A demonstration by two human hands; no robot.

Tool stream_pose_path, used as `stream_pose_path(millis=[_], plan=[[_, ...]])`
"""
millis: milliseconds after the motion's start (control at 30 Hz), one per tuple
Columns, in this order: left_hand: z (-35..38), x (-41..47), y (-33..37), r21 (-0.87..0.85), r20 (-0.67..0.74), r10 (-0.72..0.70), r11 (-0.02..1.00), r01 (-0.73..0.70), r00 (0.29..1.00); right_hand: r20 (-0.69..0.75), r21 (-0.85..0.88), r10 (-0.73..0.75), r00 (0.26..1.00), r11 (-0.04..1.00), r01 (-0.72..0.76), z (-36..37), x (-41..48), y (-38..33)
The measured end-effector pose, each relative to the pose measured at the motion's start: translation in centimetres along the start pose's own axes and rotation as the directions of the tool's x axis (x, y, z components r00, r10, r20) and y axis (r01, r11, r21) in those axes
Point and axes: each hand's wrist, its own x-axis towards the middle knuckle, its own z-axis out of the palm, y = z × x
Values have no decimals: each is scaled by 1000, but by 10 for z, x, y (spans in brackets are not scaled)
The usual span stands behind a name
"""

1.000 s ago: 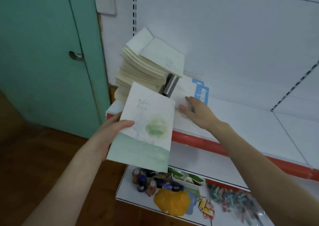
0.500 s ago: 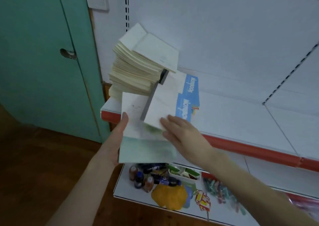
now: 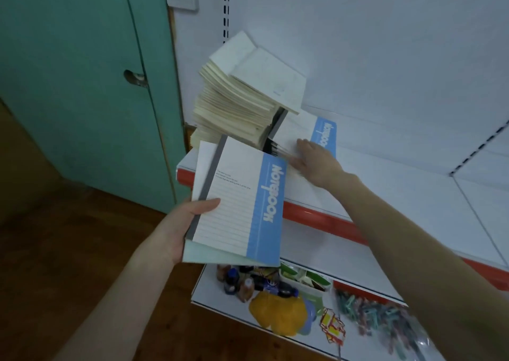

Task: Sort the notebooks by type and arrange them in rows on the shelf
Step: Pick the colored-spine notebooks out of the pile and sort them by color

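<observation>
Here the sorting is in hand, not yet the arranging in rows. The left hand (image 3: 190, 220) is closed on two notebooks together. Its thumb presses on the cover of a blue-band notebook (image 3: 242, 201), and under this one lies a green notebook (image 3: 206, 256), of which only the lower and left edges show. Both are held in the air in front of the shelf (image 3: 413, 195), at the height of its red front edge.

The right hand (image 3: 314, 159) reaches onto the shelf with the fingers stretched out, flat on a pile of blue-band notebooks (image 3: 323, 132) that lies there. It grips nothing as far as I can see, though the fingertips are a little blurred. Just to the left of this pile, and touching it, a tall stack of cream notebooks (image 3: 237, 107) leans to the right, and its upper copies hang over the pile.

I judge that the person is collecting the blue-band type, and that most of the task is not done. The next move calls for the right hand to catch one copy at its edge and draw it out slowly, because the leaning stack could slide down. The green notebook is another type, so it needs its own place.
</observation>
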Motion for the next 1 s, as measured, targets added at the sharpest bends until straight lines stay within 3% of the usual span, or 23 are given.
stream_pose_path(millis=[167, 333, 467, 567, 700, 767, 833, 867, 933, 1000], plan=[[-6, -1, -2, -3, -1, 6, 1000, -6, 1000, -163, 27, -44, 986, 998, 49, 12, -6, 7], [4, 4, -7, -7, 31, 38, 999, -38, 999, -201, 64, 1, 980, 998, 12, -15, -30, 2], [10, 14, -11, -25, 98, 56, 998, -54, 994, -189, 75, -192, 963, 975, 210, -10, -83, -27], [14, 21, -13, -48, 156, 49, 998, -42, 987, -177, 35, -416, 892, 903, 428, 7, -124, -51], [20, 22, -11, -32, 148, 15, 999, -10, 989, -21, 158, -494, 869, 857, 490, 12, -137, -63], [16, 22, -9, 14, 86, -2, 1000, 1, 996, -11, 361, -429, 903, 841, 403, 0, -120, -58], [10, 21, -9, 30, 34, -5, 1000, 4, 999, -159, 436, -237, 958, 854, 283, -7, -85, -43], [7, 20, -9, 28, 15, 0, 1000, 0, 1000, -186, 422, -135, 973, 883, 203, -9, -62, -34], [2, 19, -9, 20, -22, 13, 1000, -13, 1000, -93, 270, -5, 996, 962, 30, -7, -23, -16], [-3, 18, -8, 3, -44, 16, 1000, -16, 999, 6, 90, 31, 999, 995, -32, 4, 2, -2]])
